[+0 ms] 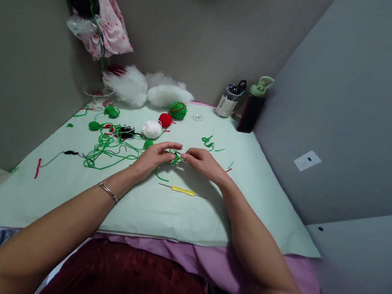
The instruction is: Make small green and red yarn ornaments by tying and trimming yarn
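— Head view: where are my hands, and what do they hold?

— Your left hand (152,158) and right hand (204,161) meet over the pale green sheet (266,199). Both have the fingers pinched together on a small green yarn piece (176,158) between them, just above the sheet.

— What lies close to me?

— A yellow crochet hook (183,191) lies flat on the sheet, just on your side of the hands and not touched. You wear a silver bangle (109,192) on the left wrist.

— And around the hands?

— On your left is a loose tangle of green yarn (105,149). Behind the hands are a white yarn ball (152,129), a red yarn ball (165,120) and a green yarn ball (178,110). White stuffing (145,89) is against the wall. Far right stand a jar (228,101) and a dark bottle (253,107). Nothing covers your fingers.
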Available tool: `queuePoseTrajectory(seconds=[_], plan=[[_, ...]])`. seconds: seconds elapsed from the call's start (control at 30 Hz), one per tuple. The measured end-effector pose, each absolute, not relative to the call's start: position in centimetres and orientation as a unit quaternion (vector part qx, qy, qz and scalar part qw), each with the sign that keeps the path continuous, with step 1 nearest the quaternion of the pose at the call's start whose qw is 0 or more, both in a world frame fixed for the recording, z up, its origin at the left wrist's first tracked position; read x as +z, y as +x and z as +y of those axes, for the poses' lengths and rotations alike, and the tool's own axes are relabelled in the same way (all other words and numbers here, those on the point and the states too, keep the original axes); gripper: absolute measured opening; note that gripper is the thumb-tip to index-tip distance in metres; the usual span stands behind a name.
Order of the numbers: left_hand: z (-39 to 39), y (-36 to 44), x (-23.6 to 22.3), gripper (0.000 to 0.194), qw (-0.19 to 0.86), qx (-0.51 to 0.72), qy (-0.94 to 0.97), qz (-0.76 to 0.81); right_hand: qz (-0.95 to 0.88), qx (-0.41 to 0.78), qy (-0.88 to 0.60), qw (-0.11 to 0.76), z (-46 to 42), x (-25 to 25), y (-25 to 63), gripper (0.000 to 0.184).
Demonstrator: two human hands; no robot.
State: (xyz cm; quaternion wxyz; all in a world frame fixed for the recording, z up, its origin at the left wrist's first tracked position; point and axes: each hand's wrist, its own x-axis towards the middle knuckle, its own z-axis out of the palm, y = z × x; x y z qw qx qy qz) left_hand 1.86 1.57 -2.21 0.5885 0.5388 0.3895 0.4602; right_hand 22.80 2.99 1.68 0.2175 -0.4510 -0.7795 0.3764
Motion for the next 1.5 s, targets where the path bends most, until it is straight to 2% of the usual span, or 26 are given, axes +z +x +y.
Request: queuePoseTrajectory(seconds=[0.33,0.47,0.53,0.63,0.7,0.8,0.9,1.07,1.13,1.23,1.37,1.5], plan=[[1.5,1.9,-2.3,0.045,0.599,0.454,0.533,0.388,-0.75,0.401,-0.458,0.26,3.3,2.2,23.3,0.04],[1.6,1.9,-2.3,0.042,0.619,0.47,0.489,0.396,-0.785,0.408,-0.439,0.157,4.0,2.6,25.3,0.043],[1.7,1.9,-2.2,0.039,0.622,0.485,0.468,0.399,-0.801,0.368,-0.451,0.139,4.4,2.1,25.8,0.041],[1.8,1.9,-2.2,0.035,0.616,0.496,0.464,0.399,-0.816,0.241,-0.477,0.221,5.0,0.4,24.8,0.029],[1.7,2.0,-2.1,0.032,0.618,0.49,0.469,0.398,-0.832,0.164,-0.472,0.239,5.2,-0.9,23.2,0.027],[1.4,2.1,-1.9,0.028,0.623,0.453,0.496,0.402,-0.873,0.076,-0.45,0.174,5.6,-2.1,21.0,0.031],[1.2,2.3,-1.8,0.028,0.621,0.413,0.526,0.409,-0.889,0.02,-0.449,0.089,5.8,-2.0,19.8,0.021],[1.2,2.5,-2.2,0.026,0.6,0.415,0.55,0.406,-0.884,-0.023,-0.465,0.042,5.4,-1.1,19.7,0.016],[1.4,2.4,-2.3,0.026,0.594,0.433,0.545,0.403,-0.88,-0.019,-0.471,0.055,5.3,-1.1,20.0,0.018],[1.6,2.1,-2.0,0.028,0.587,0.49,0.505,0.401,-0.854,0.025,-0.502,0.133,5.4,-1.4,20.9,0.02],[2.0,1.4,-1.4,0.034,0.581,0.569,0.42,0.403,-0.786,0.146,-0.536,0.272,5.9,-1.6,22.4,0.018],[2.2,1.2,-0.6,0.037,0.574,0.596,0.389,0.406,-0.736,0.247,-0.525,0.35,6.1,-1.3,22.9,0.016]])
